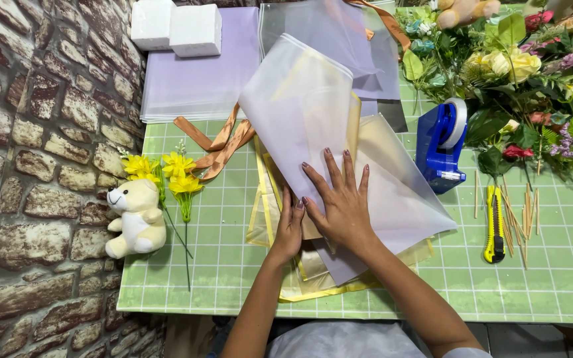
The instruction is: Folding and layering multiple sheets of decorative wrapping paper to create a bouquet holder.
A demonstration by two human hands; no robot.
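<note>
A folded sheet of frosted translucent wrapping paper lies on the green grid mat, over yellow-edged sheets. My right hand presses flat on the frosted sheet with fingers spread. My left hand sits just beside it, fingers curled at the sheet's lower edge, pinching the fold. Both forearms reach in from the bottom.
Yellow artificial flowers and a small cream teddy bear lie left. A brown ribbon, lilac sheets, white foam blocks, a blue tape dispenser, a yellow utility knife, wooden sticks and a flower heap surround them.
</note>
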